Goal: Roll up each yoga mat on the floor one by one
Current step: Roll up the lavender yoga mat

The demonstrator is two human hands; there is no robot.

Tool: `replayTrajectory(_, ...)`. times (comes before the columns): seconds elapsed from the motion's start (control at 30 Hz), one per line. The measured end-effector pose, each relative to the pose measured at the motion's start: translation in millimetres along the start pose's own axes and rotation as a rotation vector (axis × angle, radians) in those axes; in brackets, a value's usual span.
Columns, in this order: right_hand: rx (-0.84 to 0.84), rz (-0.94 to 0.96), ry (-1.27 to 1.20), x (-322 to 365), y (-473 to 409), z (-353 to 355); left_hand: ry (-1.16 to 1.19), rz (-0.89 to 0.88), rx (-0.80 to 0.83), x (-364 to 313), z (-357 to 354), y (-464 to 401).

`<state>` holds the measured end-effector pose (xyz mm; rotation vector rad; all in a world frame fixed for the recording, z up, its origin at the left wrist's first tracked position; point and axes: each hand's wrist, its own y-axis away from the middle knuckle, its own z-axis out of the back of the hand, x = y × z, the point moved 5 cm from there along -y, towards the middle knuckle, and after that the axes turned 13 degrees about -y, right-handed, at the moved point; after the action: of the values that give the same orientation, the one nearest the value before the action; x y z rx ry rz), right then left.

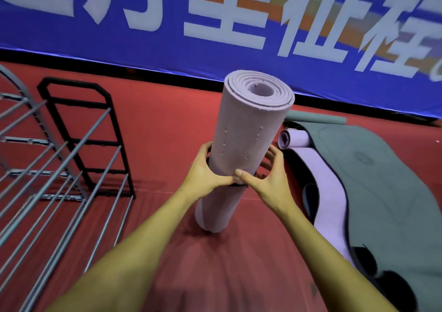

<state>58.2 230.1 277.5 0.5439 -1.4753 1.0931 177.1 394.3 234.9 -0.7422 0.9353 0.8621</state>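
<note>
The lilac mat stands rolled and upright on the red floor, its long axis running bottom to top with the spiral end facing up and tipped slightly toward the blue banner. Both hands are on it at about mid-height: the left hand wraps the left flank, fingers curled round the back, and the right hand cups the right flank, fingers spread and bent, thumb pressing the front. The thumbs almost meet over a thin dark band that seems to circle the roll there, though I cannot tell whether it is fastened. Neither hand is nearer; they sit level, so any lift or tilt goes through both. To the left stands a black rack and a grey wire rack, near but apart from the roll, with bare floor between. To the right, just beside, lies a grey-green mat spread flat with another lilac one half unrolled over its edge, so those look like the work left.
</note>
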Motion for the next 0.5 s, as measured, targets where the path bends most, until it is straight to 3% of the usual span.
replayTrajectory(0.23, -0.028, 0.183, -0.097, 104.4, -8.7, -0.9, -0.055, -0.175, -0.103, -101.2, 68.9, 3.5)
replayTrajectory(0.4, 0.053, 0.071, 0.016, 109.1, 18.5, -14.2, -0.031, -0.281, -0.206, -174.3, 133.8, 22.2)
replayTrajectory(0.5, 0.058, 0.140, 0.020, 124.0, 28.6, -38.7, -0.044, -0.329, -0.225, -208.7, 166.9, 40.7)
